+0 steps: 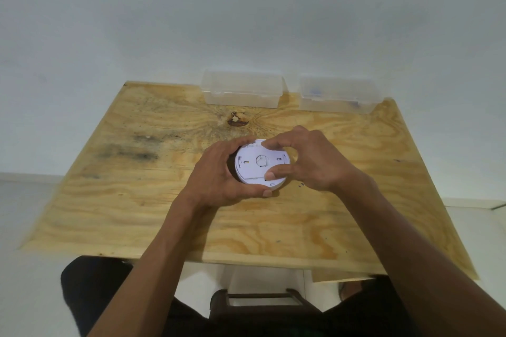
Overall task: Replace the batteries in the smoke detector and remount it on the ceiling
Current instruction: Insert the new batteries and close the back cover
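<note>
Evidently the smoke detector (261, 164) sits back-side up near the middle of the plywood table (137, 200), so its rear plate is reachable. The left hand (219, 175) curls closed around its left rim, probably to steady it. The right hand (306, 161) pinches the plate, thumb on the near edge, fingers over the far edge, seemingly to twist it. Two clear plastic boxes (242, 91) stand beyond the detector.

Left hand (219, 172) hides the smoke detector (260, 164) left rim; markings too small.
</note>
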Demonstrator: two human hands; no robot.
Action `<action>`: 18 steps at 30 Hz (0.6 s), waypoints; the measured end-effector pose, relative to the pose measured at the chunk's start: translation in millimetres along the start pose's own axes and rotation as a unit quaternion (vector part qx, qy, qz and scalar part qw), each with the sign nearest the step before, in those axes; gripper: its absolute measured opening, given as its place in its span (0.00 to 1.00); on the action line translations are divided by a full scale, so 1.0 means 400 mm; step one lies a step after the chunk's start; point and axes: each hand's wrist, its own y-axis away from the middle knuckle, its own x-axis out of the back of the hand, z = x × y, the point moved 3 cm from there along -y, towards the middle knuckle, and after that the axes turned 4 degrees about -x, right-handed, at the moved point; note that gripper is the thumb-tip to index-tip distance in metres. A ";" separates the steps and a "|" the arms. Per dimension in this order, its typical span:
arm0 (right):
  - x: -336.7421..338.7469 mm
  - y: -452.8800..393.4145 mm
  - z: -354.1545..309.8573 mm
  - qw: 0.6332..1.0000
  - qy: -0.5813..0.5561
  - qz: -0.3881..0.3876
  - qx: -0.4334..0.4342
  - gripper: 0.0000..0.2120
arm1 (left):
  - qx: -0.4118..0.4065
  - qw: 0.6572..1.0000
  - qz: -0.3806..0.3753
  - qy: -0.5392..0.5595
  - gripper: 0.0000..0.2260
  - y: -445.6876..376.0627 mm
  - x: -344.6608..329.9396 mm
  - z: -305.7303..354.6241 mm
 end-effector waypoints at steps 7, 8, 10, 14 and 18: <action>0.008 -0.006 -0.002 1.000 -0.007 -0.018 0.022 0.28 | -0.005 1.000 -0.004 0.007 0.42 0.000 0.004 0.007; 0.008 -0.008 -0.001 0.999 -0.011 -0.022 0.023 0.28 | -0.005 1.000 -0.004 0.004 0.43 0.000 0.004 0.006; 0.007 -0.009 0.003 0.999 -0.020 -0.025 0.020 0.27 | -0.004 1.000 -0.006 -0.001 0.43 0.000 0.003 0.005; 0.005 -0.005 0.008 1.000 -0.007 -0.016 0.009 0.27 | -0.006 1.000 -0.007 -0.015 0.44 0.000 0.003 0.005; 0.000 0.000 0.007 1.000 -0.003 -0.003 0.005 0.28 | -0.011 1.000 -0.002 -0.006 0.41 0.003 0.002 0.006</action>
